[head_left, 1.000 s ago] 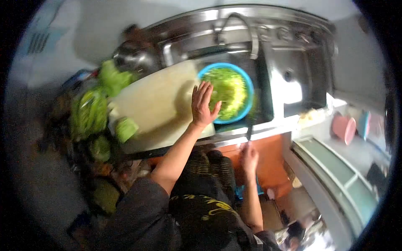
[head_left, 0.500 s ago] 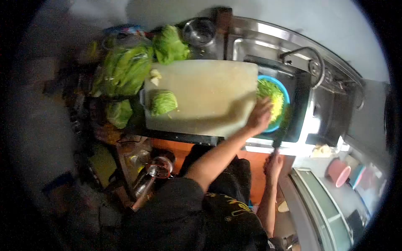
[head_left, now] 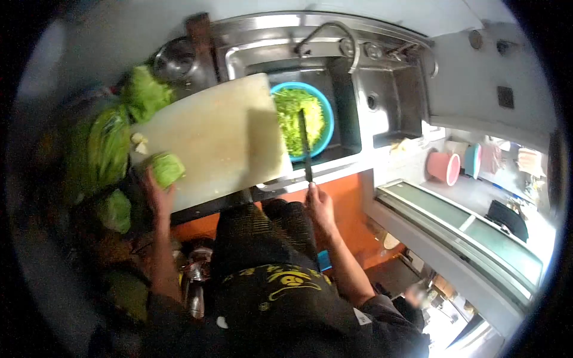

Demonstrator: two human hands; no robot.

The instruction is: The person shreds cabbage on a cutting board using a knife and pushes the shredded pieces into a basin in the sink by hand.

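My left hand [head_left: 159, 196] is at the near left corner of the white cutting board [head_left: 215, 134], its fingers curled against the edge of a cut piece of green cabbage [head_left: 168, 169]. In my right hand [head_left: 320, 209] is the handle of a long dark-bladed knife [head_left: 305, 138], held at the sink's front edge. The blade points away from me, over a blue basin [head_left: 329, 113] full of shredded cabbage [head_left: 289, 116]. Small pale cabbage scraps [head_left: 139, 142] lie on the board's left side.
Whole leafy greens [head_left: 107, 146] and a cabbage head [head_left: 145, 94] sit left of the board. A metal bowl [head_left: 175, 58] stands behind it. The basin sits in a steel sink with a curved faucet [head_left: 328, 25]. A pink bucket [head_left: 443, 167] is further right.
My left hand has left the basin and moved left to the cabbage piece. The knife in my right hand has come over the basin. The view has shifted to the right.
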